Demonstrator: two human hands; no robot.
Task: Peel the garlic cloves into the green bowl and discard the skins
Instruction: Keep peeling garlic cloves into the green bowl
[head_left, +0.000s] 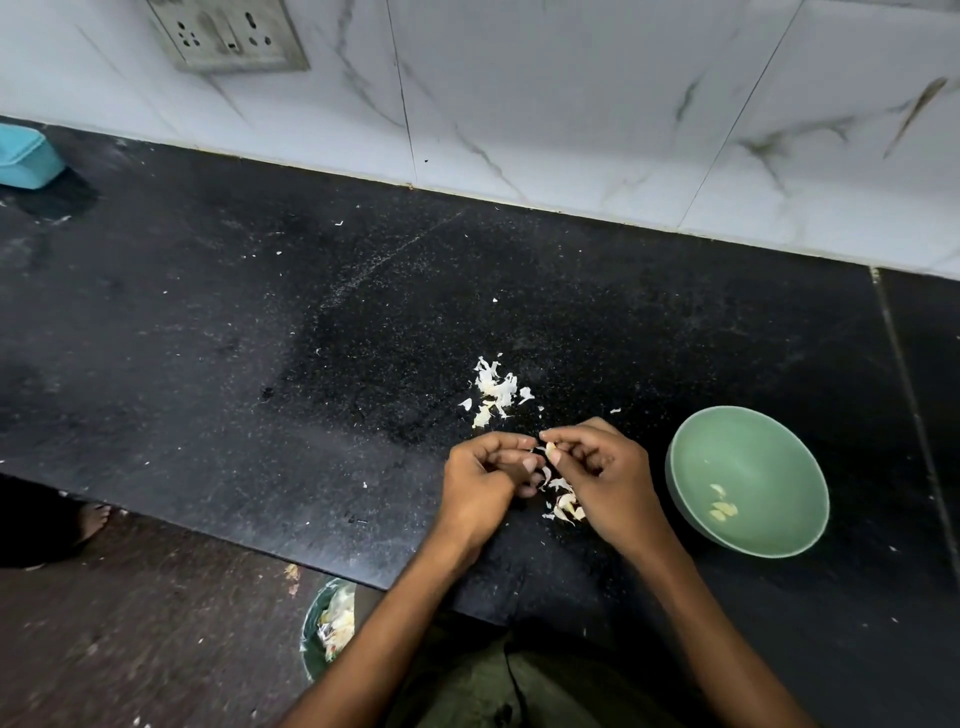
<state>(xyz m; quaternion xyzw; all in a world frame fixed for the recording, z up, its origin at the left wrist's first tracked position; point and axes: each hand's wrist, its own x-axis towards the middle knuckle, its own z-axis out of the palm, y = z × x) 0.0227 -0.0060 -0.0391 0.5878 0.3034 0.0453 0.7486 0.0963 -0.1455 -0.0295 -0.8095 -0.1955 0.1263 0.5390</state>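
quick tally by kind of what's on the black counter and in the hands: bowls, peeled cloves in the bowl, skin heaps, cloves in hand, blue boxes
Green bowl: 1
Peeled cloves in the bowl: about 3, small and hard to separate
Skin heaps: 2, a far heap and a near heap
Clove being peeled, pinched by the left hand and right hand: 1
Blue box: 1
Total: about 8

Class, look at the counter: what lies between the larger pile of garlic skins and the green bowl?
In the head view, mostly bare black counter separates the skin pile from the green bowl; only one small loose skin scrap lies there.
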